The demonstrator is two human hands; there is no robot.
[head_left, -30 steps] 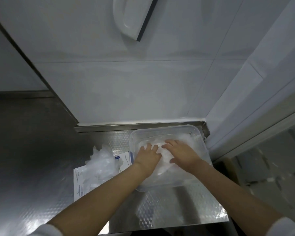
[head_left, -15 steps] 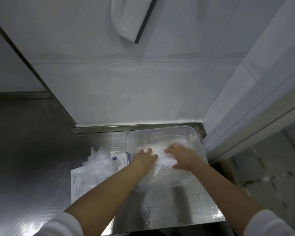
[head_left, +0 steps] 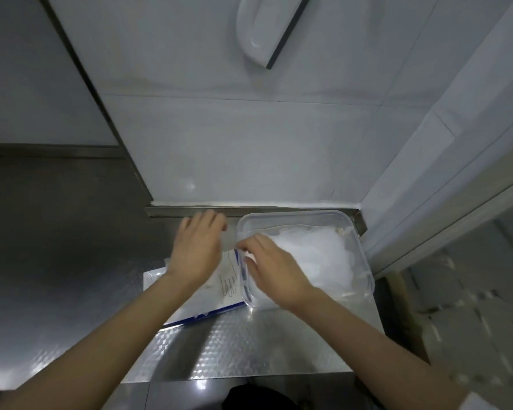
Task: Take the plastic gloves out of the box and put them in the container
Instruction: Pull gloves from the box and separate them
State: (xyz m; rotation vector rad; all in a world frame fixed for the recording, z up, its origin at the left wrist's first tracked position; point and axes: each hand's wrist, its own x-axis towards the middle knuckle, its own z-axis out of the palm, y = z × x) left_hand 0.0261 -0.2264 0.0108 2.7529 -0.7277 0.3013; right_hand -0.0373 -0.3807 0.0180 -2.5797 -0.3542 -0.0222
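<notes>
A clear plastic container stands at the back right of the steel counter and holds a heap of thin plastic gloves. Left of it, touching its side, lies the flat white glove box with a blue edge. My left hand hovers over the box with its fingers stretched forward, blurred, and hides the box's opening. My right hand lies over the container's left rim, fingers loosely bent, with nothing visibly held.
The embossed steel counter ends at a front edge near me and a raised lip at the tiled wall. A white fixture hangs on the wall above. A tiled floor lies beyond the counter's right end.
Both hands stopped pressing the gloves in the container. My left hand moved left over the box; my right hand slid to the container's left rim.
</notes>
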